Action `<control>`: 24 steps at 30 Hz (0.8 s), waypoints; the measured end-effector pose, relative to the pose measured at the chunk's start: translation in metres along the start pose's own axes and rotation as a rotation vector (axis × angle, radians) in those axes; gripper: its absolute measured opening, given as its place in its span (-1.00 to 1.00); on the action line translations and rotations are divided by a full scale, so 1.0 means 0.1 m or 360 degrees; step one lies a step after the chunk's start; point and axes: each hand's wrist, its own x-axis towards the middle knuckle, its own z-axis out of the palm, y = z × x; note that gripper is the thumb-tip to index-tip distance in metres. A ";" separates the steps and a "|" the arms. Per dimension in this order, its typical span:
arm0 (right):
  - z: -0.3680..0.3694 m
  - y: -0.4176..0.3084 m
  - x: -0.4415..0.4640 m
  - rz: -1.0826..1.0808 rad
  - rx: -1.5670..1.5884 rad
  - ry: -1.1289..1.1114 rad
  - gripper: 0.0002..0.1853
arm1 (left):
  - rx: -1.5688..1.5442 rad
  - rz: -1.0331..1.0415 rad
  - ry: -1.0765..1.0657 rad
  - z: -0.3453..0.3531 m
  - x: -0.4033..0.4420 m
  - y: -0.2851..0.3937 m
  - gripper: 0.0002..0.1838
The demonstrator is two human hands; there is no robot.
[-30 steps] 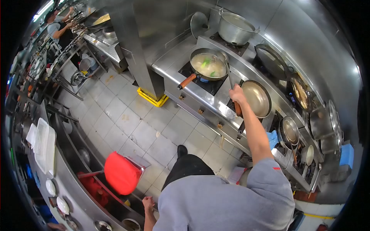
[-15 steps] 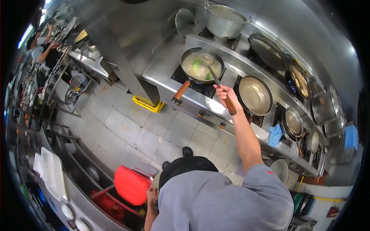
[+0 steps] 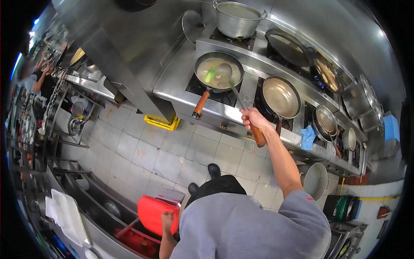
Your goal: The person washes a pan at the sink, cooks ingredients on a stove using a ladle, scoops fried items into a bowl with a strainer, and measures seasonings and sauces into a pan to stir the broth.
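My right hand (image 3: 253, 119) is wrapped around the long handle of a ladle (image 3: 238, 96), whose wooden end sticks out below the fist. The ladle's bowl dips into pale, cloudy broth inside a frying pan (image 3: 203, 80) on the near left burner. Green vegetable pieces (image 3: 210, 74) float left of the bowl. This pan's wooden handle (image 3: 201, 105) points toward the floor side, and neither hand touches it. Down by my body, my left hand (image 3: 167, 219) is curled closed in front of a red chair (image 3: 151, 211), with nothing visible in it.
A second pan (image 3: 281, 97) sits right of the ladle. Behind stand a big pot (image 3: 239, 23), a dark wok (image 3: 286, 47) and a pan over a lit flame (image 3: 326, 74). A blue cloth (image 3: 307, 137) lies on the stove edge. Another person (image 3: 34, 82) works far left.
The ladle's bowl has shifted left and lower in the broth, with my right hand drawn slightly back. My left hand has come forward over the red chair. The whole view has turned a little.
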 end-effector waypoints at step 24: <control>0.17 -0.27 -0.06 -0.0018 -0.0268 0.0089 -0.81 | -0.0044 0.0108 -0.0030 -0.24 0.06 -0.13 -0.77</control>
